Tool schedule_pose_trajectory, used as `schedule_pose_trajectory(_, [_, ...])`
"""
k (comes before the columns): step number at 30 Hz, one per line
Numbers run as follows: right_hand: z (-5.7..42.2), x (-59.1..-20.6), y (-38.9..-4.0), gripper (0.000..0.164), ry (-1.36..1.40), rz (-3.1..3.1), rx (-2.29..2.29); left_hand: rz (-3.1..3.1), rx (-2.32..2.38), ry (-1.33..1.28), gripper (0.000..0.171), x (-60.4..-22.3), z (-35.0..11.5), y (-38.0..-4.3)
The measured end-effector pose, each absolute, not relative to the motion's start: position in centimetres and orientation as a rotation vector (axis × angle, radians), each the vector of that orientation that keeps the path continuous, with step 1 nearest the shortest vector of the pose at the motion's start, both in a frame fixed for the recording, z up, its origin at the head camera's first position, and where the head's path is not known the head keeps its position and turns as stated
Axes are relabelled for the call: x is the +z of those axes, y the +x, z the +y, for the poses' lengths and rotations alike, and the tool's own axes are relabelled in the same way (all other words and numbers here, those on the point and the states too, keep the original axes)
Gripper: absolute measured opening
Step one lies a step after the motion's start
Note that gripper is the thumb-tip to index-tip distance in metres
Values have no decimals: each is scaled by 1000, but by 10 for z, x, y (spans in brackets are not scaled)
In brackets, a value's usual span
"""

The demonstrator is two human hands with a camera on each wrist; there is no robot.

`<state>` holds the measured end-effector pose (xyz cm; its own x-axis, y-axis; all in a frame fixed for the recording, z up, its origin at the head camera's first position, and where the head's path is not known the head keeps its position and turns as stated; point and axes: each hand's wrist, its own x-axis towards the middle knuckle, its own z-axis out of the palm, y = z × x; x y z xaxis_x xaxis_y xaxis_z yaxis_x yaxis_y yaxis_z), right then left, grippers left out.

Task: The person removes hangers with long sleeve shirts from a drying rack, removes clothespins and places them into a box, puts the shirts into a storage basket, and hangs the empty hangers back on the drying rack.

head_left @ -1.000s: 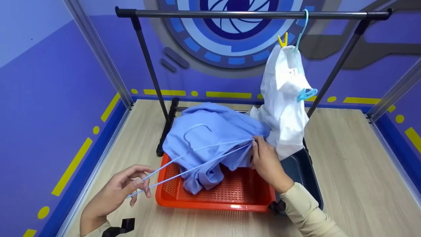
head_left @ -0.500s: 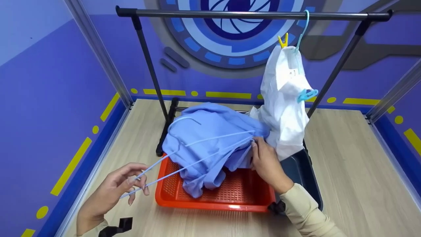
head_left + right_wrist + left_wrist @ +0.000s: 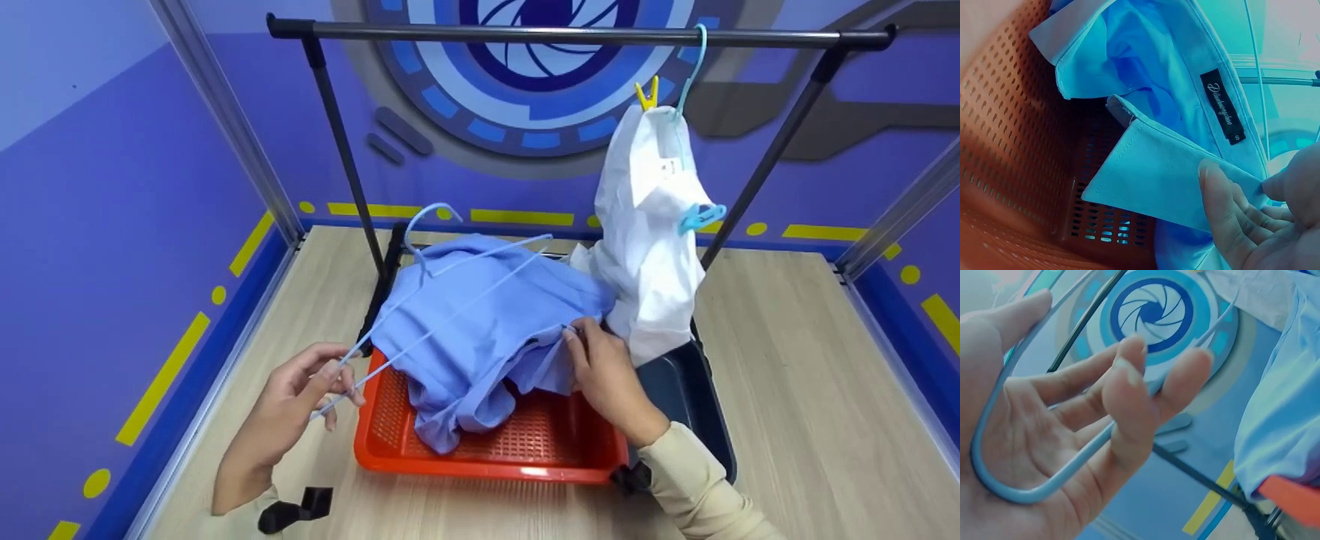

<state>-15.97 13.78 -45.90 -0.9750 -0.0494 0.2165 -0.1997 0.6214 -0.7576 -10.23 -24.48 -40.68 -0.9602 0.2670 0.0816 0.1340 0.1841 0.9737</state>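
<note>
The left hand point(image 3: 289, 397) grips a thin light-blue hanger point(image 3: 1075, 467), the right hand point(image 3: 609, 379) pinches a blue cloth shirt's point(image 3: 465, 352) collar point(image 3: 1145, 169), and bunched folds could snag the hanger.

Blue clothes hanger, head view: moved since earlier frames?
Yes: the blue clothes hanger has moved up the picture, its hook nearer the clothes rack's top bar.

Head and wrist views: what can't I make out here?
Head: label on white garment, too small to read.
Head: far floor of basket, hidden by blue shirt.
Left wrist: hanger, cut off by the top edge.
Right wrist: right hand, cut off by the right edge.
</note>
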Motion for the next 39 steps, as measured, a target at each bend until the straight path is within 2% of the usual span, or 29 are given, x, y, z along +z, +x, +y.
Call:
schedule_pose_trajectory(9, [137, -458, -157, 12, 241, -2668, 1230, 2325, 2039, 254, 25, -402, -222, -110])
schedule_pose_trajectory(26, [136, -458, -154, 7, 392, -2642, 1272, 2332, 2228, 312, 26, -399, -198, -127])
schedule_pose_trajectory(39, [138, -460, -154, 6, 399, -2660, 1291, 2367, 2232, 383, 31, -381, -179, -146])
